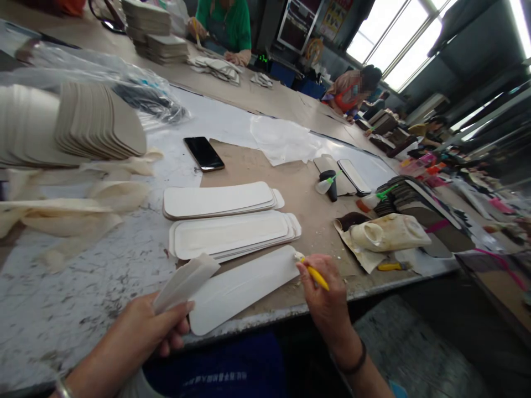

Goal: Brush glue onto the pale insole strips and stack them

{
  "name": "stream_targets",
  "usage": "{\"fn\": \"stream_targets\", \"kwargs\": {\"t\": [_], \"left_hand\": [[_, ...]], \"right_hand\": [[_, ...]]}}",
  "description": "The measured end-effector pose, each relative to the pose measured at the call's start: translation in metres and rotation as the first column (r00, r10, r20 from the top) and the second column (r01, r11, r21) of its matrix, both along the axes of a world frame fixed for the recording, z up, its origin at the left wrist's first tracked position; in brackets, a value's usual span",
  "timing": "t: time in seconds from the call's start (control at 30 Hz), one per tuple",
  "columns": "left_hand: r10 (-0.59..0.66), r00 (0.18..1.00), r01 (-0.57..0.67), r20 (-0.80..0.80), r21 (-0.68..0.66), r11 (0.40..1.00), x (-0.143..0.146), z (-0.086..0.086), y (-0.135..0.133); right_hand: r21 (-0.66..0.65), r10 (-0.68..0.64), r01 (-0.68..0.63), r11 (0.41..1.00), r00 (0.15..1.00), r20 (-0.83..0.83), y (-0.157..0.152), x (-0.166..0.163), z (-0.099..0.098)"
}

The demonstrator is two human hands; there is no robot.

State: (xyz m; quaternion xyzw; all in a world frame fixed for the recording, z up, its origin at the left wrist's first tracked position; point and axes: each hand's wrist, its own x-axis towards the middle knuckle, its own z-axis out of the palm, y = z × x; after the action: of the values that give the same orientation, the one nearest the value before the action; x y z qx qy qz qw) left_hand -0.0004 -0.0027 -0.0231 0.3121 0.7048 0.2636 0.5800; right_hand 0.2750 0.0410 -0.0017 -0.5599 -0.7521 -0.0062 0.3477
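My left hand (145, 331) is closed on a bent white strip (185, 282), lifted just above the table's near edge. My right hand (326, 296) pinches a yellow-handled brush (314, 275); its tip touches the far end of a long white insole-shaped piece (244, 287) lying flat at the table edge. Behind that piece lie two neat stacks of similar white pieces (232, 233), (219, 200).
A black phone (203, 153) lies mid-table. A fanned pile of beige pieces (95, 124) is at left. A dirty glue jug (390, 232), a small glue bottle (327, 183) and dark stacks (409, 199) sit at right. Other people (226, 25) work at the far side.
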Motion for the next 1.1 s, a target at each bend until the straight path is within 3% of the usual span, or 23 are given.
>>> {"fn": "stream_targets", "kwargs": {"t": [0.1, 0.2, 0.33, 0.4, 0.5, 0.6, 0.67, 0.73, 0.8, 0.9, 1.03, 1.1], "left_hand": [[0.012, 1.000, -0.012, 0.013, -0.008, 1.000, -0.002, -0.006, -0.001], [-0.012, 1.000, 0.012, 0.016, -0.014, 1.000, -0.005, -0.014, -0.002], [-0.042, 0.998, 0.043, 0.046, -0.014, 0.999, -0.009, -0.016, -0.001], [-0.038, 0.997, 0.039, 0.066, -0.020, 0.999, -0.009, -0.011, 0.000], [-0.016, 0.998, 0.018, 0.069, -0.032, 0.999, -0.005, 0.001, 0.002], [-0.010, 0.997, 0.013, 0.071, -0.036, 0.999, -0.001, 0.013, 0.006], [0.001, 0.998, 0.001, 0.060, -0.031, 1.000, 0.000, 0.018, 0.006], [0.029, 0.999, -0.029, 0.025, 0.000, 1.000, -0.003, 0.021, 0.004], [0.042, 0.999, -0.042, -0.005, 0.054, 0.998, -0.006, 0.025, -0.001], [0.007, 0.996, -0.012, 0.087, 0.063, 0.998, -0.004, 0.036, -0.010], [0.017, 0.961, -0.023, 0.277, 0.017, 1.000, 0.012, 0.051, -0.015], [-0.003, 0.943, -0.009, 0.333, 0.035, 0.999, 0.020, 0.054, -0.016]], "right_hand": [[-0.036, 0.076, -0.076, 0.996, 0.997, -0.003, -0.013, -0.023, -0.003], [-0.100, 0.152, -0.170, 0.980, 0.973, -0.171, -0.032, -0.056, -0.001], [-0.143, 0.235, -0.344, 0.928, 0.839, -0.491, -0.049, -0.099, 0.002], [-0.180, 0.208, -0.388, 0.904, 0.767, -0.607, -0.049, -0.108, -0.001], [-0.255, 0.110, -0.313, 0.915, 0.800, -0.590, -0.040, -0.094, -0.005], [-0.213, -0.012, -0.083, 0.974, 0.913, -0.408, -0.026, -0.056, -0.003], [-0.170, -0.104, 0.052, 0.984, 0.943, -0.317, -0.021, -0.034, 0.003], [-0.127, -0.097, 0.063, 0.990, 0.953, -0.288, -0.019, -0.023, 0.011], [-0.145, -0.015, -0.036, 0.989, 0.941, -0.339, -0.021, -0.028, 0.017], [-0.301, 0.057, -0.250, 0.920, 0.847, -0.528, -0.025, -0.055, 0.021], [-0.510, -0.026, -0.511, 0.692, 0.688, -0.725, -0.026, -0.098, 0.023], [-0.528, -0.066, -0.574, 0.626, 0.636, -0.769, -0.025, -0.112, 0.023]]}}
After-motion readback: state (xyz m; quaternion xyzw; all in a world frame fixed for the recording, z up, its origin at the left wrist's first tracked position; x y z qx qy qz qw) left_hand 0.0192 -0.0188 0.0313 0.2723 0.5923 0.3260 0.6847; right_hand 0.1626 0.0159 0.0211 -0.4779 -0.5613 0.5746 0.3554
